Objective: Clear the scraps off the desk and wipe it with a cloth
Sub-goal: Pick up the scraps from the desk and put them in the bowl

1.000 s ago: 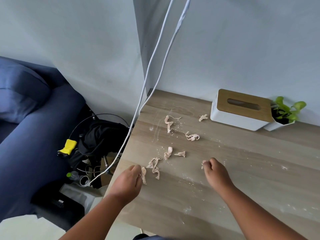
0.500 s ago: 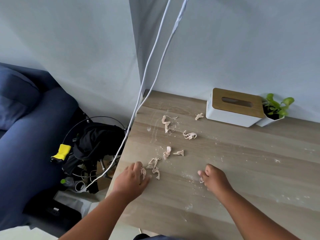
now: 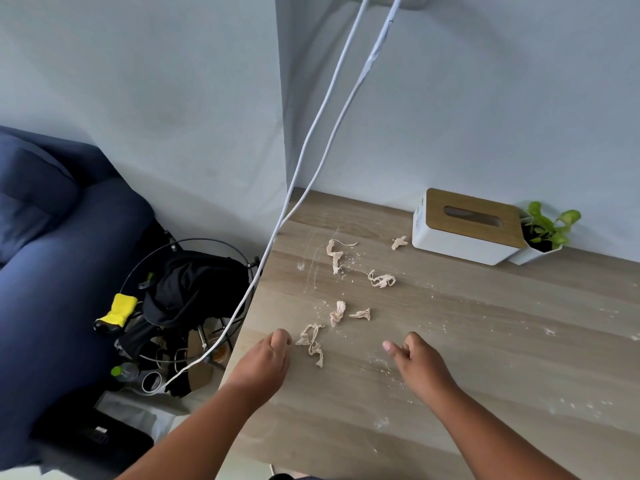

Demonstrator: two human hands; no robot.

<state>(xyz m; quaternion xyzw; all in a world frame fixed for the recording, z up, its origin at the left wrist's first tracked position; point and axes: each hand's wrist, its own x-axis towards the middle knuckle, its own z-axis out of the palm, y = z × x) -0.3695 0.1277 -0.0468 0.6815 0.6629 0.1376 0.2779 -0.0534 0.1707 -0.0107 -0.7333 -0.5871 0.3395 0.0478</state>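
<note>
Several pale crumpled scraps lie on the left part of the wooden desk [image 3: 485, 341]. The nearest scrap [image 3: 311, 341] is just right of my left hand [image 3: 266, 362], which is closed into a fist at the desk's left edge; whatever it holds is hidden. Further back lie a small pair of scraps [image 3: 337, 313], a looped scrap [image 3: 381, 280], a long scrap [image 3: 334, 254] and one scrap [image 3: 399, 242] beside the tissue box. My right hand [image 3: 415, 365] hovers over the desk with curled fingers and one fingertip out. White dust streaks the wood. No cloth is in view.
A white tissue box [image 3: 467, 233] with a wooden lid and a small potted plant [image 3: 547, 230] stand at the back by the wall. Two white cables [image 3: 311, 150] hang past the desk's left corner. Below left are a wire basket [image 3: 194, 289] of dark clothes and a blue sofa [image 3: 52, 271].
The scrap by my left fingers is gone from the desk and that hand has closed. The small bit at my right fingertips is no longer visible. Both hands have shifted slightly.
</note>
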